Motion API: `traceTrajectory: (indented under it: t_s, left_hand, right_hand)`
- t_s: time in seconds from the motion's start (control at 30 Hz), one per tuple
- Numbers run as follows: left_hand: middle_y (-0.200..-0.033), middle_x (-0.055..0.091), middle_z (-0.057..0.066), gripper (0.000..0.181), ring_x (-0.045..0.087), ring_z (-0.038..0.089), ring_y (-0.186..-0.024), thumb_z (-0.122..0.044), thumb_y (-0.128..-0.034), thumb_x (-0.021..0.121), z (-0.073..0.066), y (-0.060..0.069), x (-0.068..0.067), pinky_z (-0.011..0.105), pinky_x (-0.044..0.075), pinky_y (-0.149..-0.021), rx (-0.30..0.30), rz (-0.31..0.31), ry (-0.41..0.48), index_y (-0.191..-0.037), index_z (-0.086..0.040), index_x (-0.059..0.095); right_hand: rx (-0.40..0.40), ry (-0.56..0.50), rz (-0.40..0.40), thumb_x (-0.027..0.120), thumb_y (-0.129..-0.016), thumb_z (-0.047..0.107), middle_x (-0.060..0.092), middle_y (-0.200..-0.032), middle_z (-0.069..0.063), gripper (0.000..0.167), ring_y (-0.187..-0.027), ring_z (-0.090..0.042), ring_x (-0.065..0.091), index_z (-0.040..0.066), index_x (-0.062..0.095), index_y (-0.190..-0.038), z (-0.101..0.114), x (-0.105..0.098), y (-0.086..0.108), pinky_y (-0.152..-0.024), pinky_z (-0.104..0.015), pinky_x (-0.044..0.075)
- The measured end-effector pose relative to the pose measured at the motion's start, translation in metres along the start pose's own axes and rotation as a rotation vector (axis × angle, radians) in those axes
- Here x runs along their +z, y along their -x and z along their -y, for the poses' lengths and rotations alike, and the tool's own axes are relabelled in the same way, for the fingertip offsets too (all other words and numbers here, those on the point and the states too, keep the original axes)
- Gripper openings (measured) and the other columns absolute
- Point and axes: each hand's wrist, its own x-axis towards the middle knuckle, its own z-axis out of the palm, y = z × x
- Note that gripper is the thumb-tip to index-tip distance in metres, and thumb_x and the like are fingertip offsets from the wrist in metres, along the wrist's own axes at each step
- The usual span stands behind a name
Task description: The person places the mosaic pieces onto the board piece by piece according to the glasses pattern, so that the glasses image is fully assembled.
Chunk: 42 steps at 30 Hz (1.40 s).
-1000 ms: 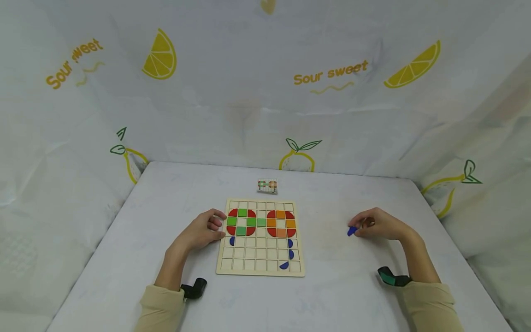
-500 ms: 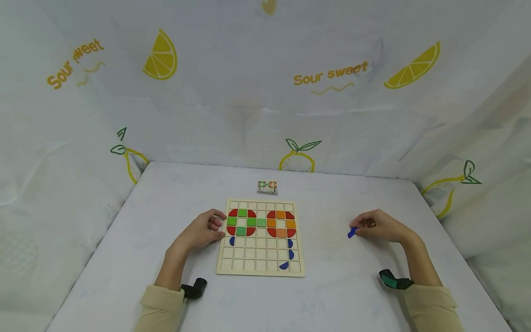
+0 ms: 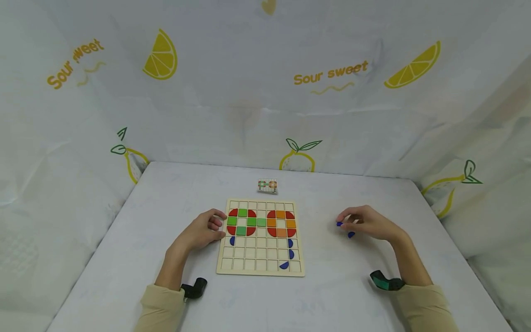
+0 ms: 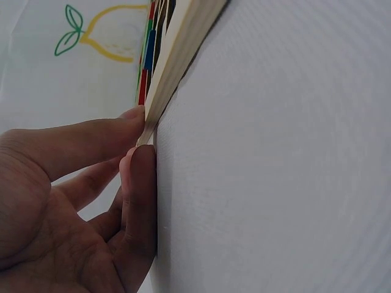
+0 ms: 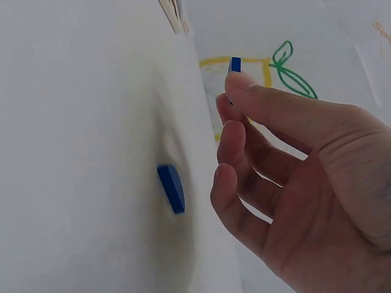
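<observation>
My right hand pinches a blue half-round tile between thumb and fingertips, raised off the table. Beneath that hand, a second blue half-round tile lies on the tabletop. To the left is a pale wooden grid board bearing red, green and orange tiles in two ring shapes. Several blue half-round pieces also sit on it, one tilted in its square. My left hand touches the board's left edge with thumb and fingers, which are loosely bent; the left wrist view shows the thumb against that edge.
A small pattern card stands behind the board, printed with a similar coloured design. White cloth covers the table, and a lemon-printed curtain hangs beyond its far edge. Black devices are strapped at both wrists.
The right hand has lifted one blue half-round tile and moved slightly left, leaving another on the table. The left hand and board have stayed put.
</observation>
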Motion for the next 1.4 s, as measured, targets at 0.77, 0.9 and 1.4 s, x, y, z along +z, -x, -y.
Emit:
traceTrajectory:
  t_s: [0.77,0.9,1.4]
  left_hand:
    - [-0.107,0.061,0.011,0.043,0.056,0.021,-0.097,-0.001,-0.0925,0.08,0.002,0.0,0.0,0.031,0.048,-0.083,0.009,0.002,0.007,-0.133,-0.003,0.065]
    - [-0.108,0.061,0.011,0.043,0.056,0.021,-0.098,-0.002,-0.0926,0.08,0.002,0.0,0.0,0.031,0.049,-0.083,0.007,0.001,-0.001,-0.133,-0.003,0.065]
    - [-0.109,0.062,0.011,0.043,0.057,0.021,-0.098,-0.002,-0.0925,0.08,0.004,-0.001,-0.005,0.032,0.048,-0.085,0.044,0.033,0.011,-0.133,-0.002,0.064]
  right_hand:
    - [-0.2,-0.01,0.208,0.076,-0.103,0.019,0.075,-0.112,-0.004,0.014,-0.095,-0.011,0.065,0.014,0.076,-0.115,0.098,0.09,-0.093,-0.084,-0.027,0.059]
    - [-0.262,0.017,0.251,0.077,-0.102,0.016,0.075,-0.109,0.0,0.014,-0.089,-0.007,0.062,0.013,0.078,-0.116,0.116,0.11,-0.109,-0.081,-0.024,0.057]
    - [-0.358,0.169,0.374,0.075,-0.103,0.014,0.076,-0.108,0.003,0.012,-0.081,0.0,0.054,0.014,0.078,-0.115,0.151,0.175,-0.16,-0.078,-0.015,0.049]
